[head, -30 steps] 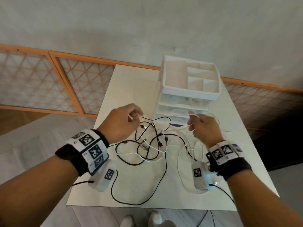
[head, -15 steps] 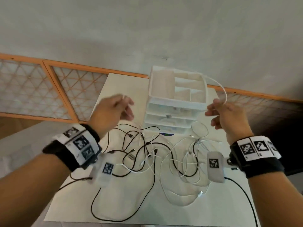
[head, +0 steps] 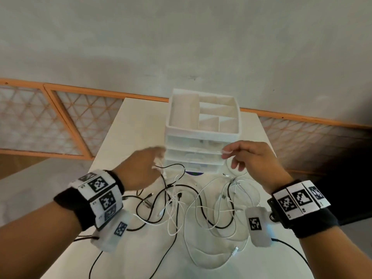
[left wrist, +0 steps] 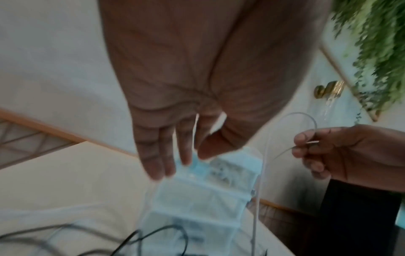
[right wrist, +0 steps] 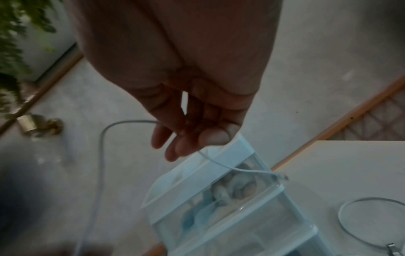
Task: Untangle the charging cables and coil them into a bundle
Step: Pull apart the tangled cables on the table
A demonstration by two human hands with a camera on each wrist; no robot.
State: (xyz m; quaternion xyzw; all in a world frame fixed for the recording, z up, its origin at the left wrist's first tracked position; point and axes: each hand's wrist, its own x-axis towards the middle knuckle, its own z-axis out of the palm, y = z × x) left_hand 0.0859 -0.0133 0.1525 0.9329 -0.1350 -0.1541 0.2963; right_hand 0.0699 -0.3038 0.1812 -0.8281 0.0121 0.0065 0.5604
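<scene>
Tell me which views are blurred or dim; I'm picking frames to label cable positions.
Head view: evenly lit, cables on the table sharp, but the left hand is motion-smeared. Left wrist view: soft throughout, the drawer organizer washed out bluish. Right wrist view: dim, the right hand in shadow, though the white cable it pinches still reads.
</scene>
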